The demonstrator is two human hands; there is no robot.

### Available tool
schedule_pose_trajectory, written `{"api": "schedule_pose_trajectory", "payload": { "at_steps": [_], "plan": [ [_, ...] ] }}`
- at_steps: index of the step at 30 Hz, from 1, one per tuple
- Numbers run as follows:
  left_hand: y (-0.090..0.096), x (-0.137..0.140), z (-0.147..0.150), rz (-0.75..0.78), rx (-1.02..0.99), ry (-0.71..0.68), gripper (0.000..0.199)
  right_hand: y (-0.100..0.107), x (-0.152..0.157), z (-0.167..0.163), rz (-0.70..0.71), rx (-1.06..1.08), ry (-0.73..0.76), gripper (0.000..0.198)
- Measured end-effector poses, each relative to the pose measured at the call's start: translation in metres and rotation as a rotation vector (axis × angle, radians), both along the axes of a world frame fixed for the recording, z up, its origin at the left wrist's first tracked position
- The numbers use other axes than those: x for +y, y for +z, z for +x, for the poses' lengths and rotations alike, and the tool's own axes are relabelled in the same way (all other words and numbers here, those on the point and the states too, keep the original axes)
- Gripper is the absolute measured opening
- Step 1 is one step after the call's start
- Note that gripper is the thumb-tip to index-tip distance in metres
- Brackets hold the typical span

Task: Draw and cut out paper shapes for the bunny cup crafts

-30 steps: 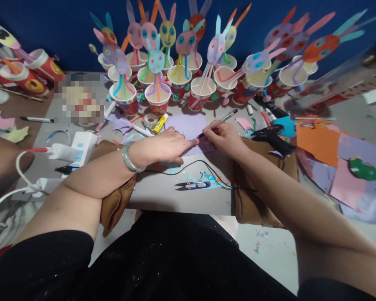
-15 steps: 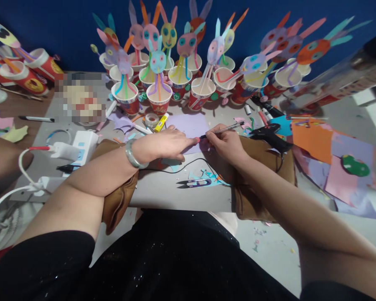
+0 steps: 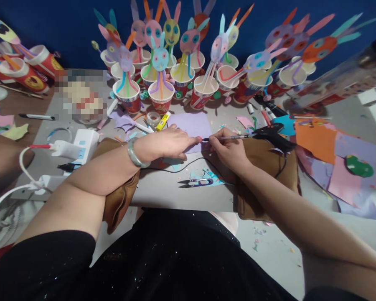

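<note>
My left hand (image 3: 171,144), a pale bangle (image 3: 135,154) on its wrist, lies palm down with fingers stretched out. Its index fingertip presses a small red round piece (image 3: 199,139) on a sheet of purple paper (image 3: 192,123). In my right hand (image 3: 228,150) is a pen (image 3: 232,137), pinched between thumb and fingers. The pen's tip points left, close beside the red piece; whether it touches the paper, I cannot tell. Purple-handled thread snips (image 3: 196,182) lie nearer to me, by blue paper scraps (image 3: 213,176).
Paper cups (image 3: 161,98) with paper rabbit heads stand in rows behind my hands. A black glue gun (image 3: 274,136) lies right, its cord crossing the table. Coloured paper (image 3: 315,140) is further right, a power strip (image 3: 85,146) left. Tape (image 3: 153,118) sits behind my left hand.
The pen in my right hand has tipped flatter, and that hand sits slightly further right. My left fingertip stays on the red piece. The whole view has shifted a little.
</note>
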State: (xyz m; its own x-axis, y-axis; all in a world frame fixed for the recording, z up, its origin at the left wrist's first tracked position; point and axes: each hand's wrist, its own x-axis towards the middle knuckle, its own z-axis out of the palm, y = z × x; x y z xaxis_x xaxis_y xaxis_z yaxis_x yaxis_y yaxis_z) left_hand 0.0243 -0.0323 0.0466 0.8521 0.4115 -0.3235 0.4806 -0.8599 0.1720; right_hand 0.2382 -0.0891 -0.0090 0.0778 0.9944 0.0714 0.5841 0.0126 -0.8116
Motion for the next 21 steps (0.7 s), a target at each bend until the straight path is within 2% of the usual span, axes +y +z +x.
{"api": "schedule_pose_trajectory", "payload": {
  "at_steps": [5, 11, 17, 21],
  "plan": [
    [-0.002, 0.000, -0.002, 0.024, -0.025, -0.020, 0.065, 0.000, -0.007, -0.001, 0.048, -0.096, 0.017, 0.020],
    [-0.007, 0.002, -0.001, 0.024, -0.008, -0.021, 0.067, -0.002, -0.017, -0.009, 0.049, -0.054, 0.016, 0.016],
    [-0.011, 0.003, -0.005, 0.015, -0.055, -0.015, 0.068, -0.003, -0.022, -0.011, 0.085, -0.136, 0.033, 0.015],
    [-0.010, 0.006, -0.006, -0.022, -0.102, -0.022, 0.064, -0.007, -0.030, -0.012, 0.118, -0.245, 0.101, 0.016]
  ]
}}
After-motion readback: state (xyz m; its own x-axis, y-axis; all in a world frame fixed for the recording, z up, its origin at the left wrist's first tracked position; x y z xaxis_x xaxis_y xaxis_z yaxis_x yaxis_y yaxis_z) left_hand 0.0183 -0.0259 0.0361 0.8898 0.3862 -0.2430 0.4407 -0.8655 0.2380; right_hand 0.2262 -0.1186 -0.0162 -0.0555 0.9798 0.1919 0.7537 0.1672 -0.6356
